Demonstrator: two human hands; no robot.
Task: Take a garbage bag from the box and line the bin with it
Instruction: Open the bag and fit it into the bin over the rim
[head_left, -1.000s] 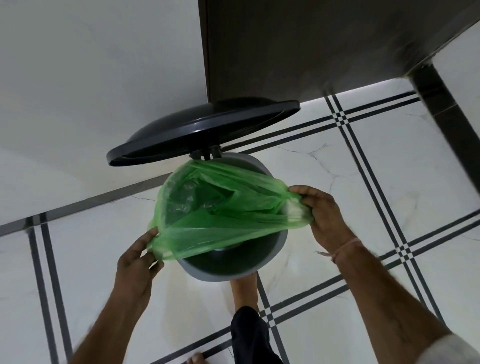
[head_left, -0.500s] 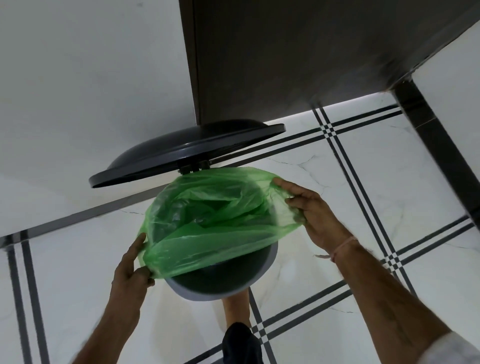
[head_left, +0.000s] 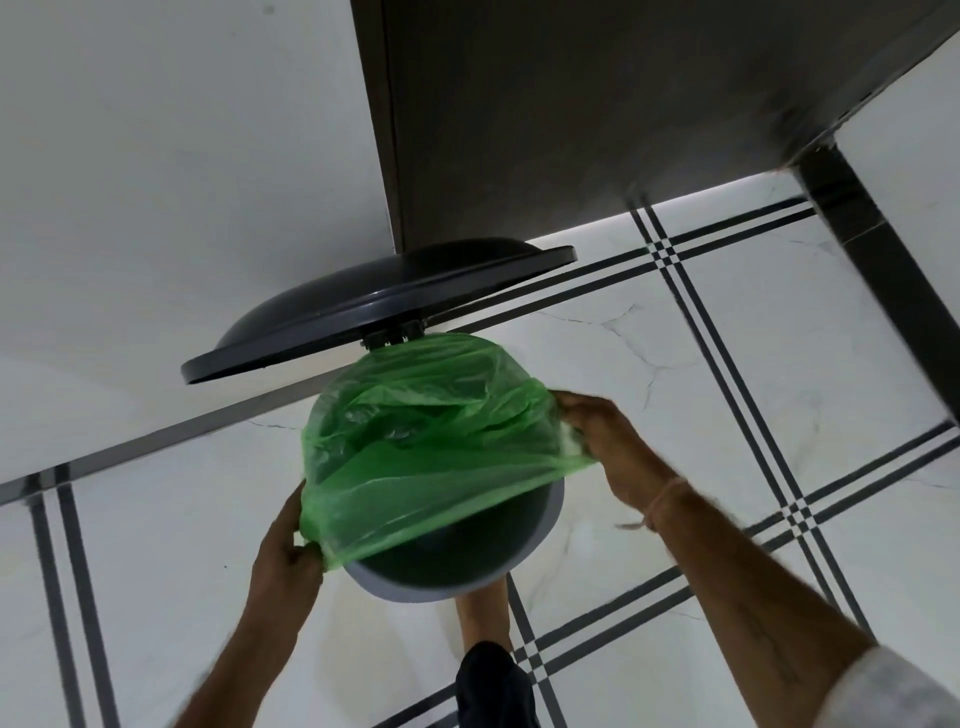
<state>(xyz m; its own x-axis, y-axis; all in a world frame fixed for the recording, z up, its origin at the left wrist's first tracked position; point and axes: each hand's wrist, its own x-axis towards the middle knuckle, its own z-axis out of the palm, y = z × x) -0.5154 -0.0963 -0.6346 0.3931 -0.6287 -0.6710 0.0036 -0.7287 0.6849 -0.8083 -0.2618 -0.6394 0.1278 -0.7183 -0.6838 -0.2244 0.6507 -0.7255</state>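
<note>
Since a second ago the green bag (head_left: 431, 457) has been stretched wider over the bin (head_left: 540, 540), pinched by left hand (head_left: 285, 558) and right hand (head_left: 605, 441); near rim still uncovered.

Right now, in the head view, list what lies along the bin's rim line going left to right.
left hand → green bag → right hand → wrist string

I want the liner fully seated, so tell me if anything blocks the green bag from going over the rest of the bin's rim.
Nothing visible does. The lid stands open behind the bin. The near rim is bare and unobstructed, and the green bag is stretched between the left hand and right hand above it.
</note>
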